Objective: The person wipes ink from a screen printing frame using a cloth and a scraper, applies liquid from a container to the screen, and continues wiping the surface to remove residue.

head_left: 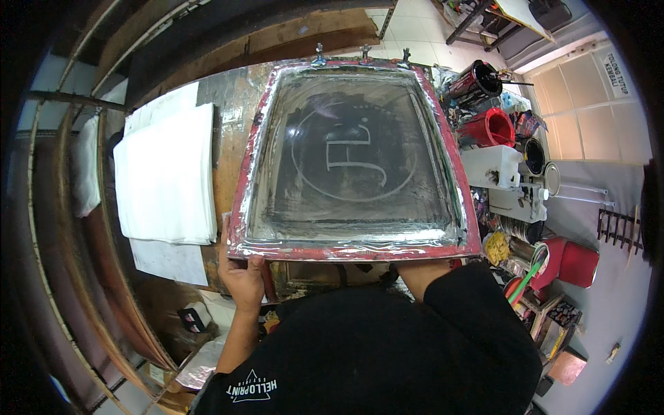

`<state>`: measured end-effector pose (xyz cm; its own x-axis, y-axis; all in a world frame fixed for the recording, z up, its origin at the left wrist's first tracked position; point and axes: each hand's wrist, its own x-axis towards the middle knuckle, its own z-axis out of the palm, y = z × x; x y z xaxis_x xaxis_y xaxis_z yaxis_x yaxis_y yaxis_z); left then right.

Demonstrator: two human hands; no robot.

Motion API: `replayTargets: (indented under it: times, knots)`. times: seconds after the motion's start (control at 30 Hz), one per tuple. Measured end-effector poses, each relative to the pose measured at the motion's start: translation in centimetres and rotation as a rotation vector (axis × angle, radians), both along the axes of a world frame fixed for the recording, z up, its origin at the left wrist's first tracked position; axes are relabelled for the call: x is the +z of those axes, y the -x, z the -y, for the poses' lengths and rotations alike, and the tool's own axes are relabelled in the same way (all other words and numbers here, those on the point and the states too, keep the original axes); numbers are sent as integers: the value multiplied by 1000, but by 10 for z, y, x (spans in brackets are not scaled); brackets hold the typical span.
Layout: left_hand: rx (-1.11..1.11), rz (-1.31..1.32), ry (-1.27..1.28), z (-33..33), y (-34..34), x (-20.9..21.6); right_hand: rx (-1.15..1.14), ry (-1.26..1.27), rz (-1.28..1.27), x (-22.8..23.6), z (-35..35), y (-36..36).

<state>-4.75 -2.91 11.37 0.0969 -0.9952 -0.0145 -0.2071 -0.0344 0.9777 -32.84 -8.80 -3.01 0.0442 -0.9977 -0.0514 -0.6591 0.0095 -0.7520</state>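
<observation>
A red-edged screen-printing frame (472, 228) with a dark mesh sits in front of me, its far side at three metal clamps (364, 54). A circle with line marks inside shows pale on the mesh, and white smears run along the inner border. At the near left corner my left hand (242, 282) grips the frame, thumb below the near edge and fingers up the side. My right forearm (422, 275) reaches under the near edge, right of the middle; the frame hides that hand's fingers. What lies beneath the frame is mostly hidden.
White sheets (166, 176) are stacked on the wooden table (235, 111) to the left. Along the right stand a red bucket (487, 128), a dark bucket (477, 79) and white jugs (491, 166). A red chair (577, 263) is farther right. Wooden racks (66, 207) curve along the left.
</observation>
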Motion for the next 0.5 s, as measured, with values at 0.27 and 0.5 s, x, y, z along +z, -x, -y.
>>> replayTargets:
  times: [0.27, 0.5]
  knots:
    - [0, -49, -87, -5, -8, -9, 85, -62, 27, 20, -72, 2]
    - [-6, -14, -48, -2, 0, -4, -200, -133, -78, 26, -80, 98]
